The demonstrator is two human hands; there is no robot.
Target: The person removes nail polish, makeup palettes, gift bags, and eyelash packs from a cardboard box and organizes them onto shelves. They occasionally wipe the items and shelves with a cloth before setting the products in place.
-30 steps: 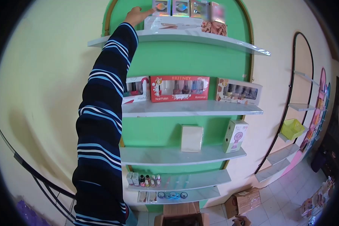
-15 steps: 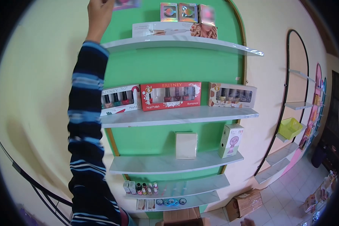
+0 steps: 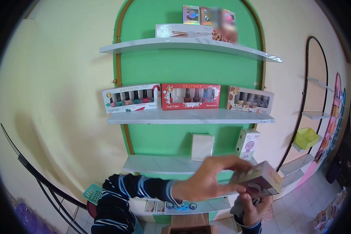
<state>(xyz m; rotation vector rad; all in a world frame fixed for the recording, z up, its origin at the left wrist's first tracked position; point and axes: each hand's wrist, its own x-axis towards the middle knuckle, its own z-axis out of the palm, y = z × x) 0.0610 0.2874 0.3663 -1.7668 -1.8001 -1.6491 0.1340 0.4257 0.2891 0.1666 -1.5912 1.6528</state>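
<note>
the fingers [image 3: 238, 163] of the left hand [image 3: 206, 179] were curled over the top of a small box [image 3: 259, 178], with the thumb running along its near lower edge, so the box sat pinched between thumb and fingers at its left end. the box was tilted, its right end lower, and its holographic front face [image 3: 257, 190] looked down and toward the camera. the right hand [image 3: 251, 208] came up from below, its fingers closed against the underside of the same box, so both hands had hold of it. the box was held in the air at the lower right of the view, in front of the lower shelves and apart from them.

the left arm wore a dark sleeve with blue stripes [image 3: 140, 187], reaching in from the lower left.

behind the hands stood a green arched wall panel [image 3: 191, 70] with white shelves. the top shelf [image 3: 191, 43] carried a long flat pack [image 3: 183, 30] and two small shiny boxes [image 3: 192, 15] standing behind it. the second shelf [image 3: 191, 116] held three nail polish sets side by side: a white one [image 3: 132, 97] at left, a red one [image 3: 190, 96] in the middle and a spotted one [image 3: 250, 100] at right. on the third shelf [image 3: 160, 165] stood a plain cream box [image 3: 202, 146] and, to its right, a fan box [image 3: 247, 144]. a cardboard carton [image 3: 189, 225] sat on the floor below. far right, a yellow-green basket [image 3: 306, 137] rested on another shelf.
</note>
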